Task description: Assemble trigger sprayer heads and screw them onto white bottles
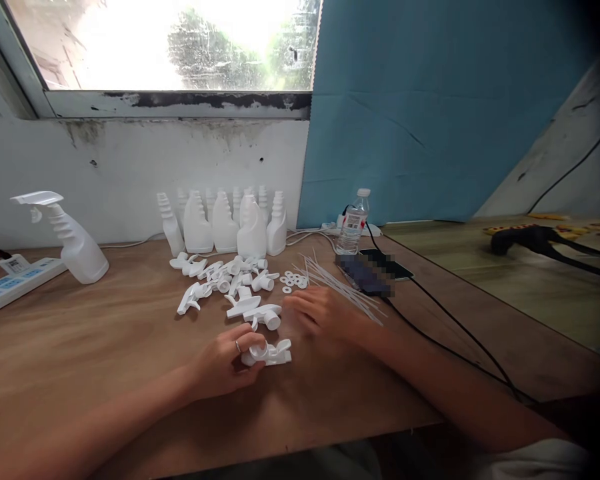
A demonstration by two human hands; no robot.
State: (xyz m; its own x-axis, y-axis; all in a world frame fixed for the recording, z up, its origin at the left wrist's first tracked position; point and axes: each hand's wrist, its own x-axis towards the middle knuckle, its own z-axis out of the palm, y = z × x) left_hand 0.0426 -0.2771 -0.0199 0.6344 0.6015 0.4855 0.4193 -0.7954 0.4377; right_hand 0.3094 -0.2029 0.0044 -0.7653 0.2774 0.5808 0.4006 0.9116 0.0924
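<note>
A white trigger spray head [273,353] is gripped between the fingers and thumb of my left hand [230,360], just above the table near its front edge. My right hand [325,310] is low over the table, palm down, fingers stretched leftward and slightly bent; nothing shows in them. Just beyond its fingertips lies a small pile of white ring washers [294,280]. Thin white dip tubes [337,287] lie in a loose bundle behind and beside that hand. More white spray heads [230,273] are heaped in the middle, with two closer ones beyond my left hand.
Several white bottles without heads [225,223] stand against the wall. One bottle with its spray head fitted [83,243] stands at left, beside a power strip [25,280]. A water bottle [353,223], a phone [365,273] and black cables [445,313] occupy the right side.
</note>
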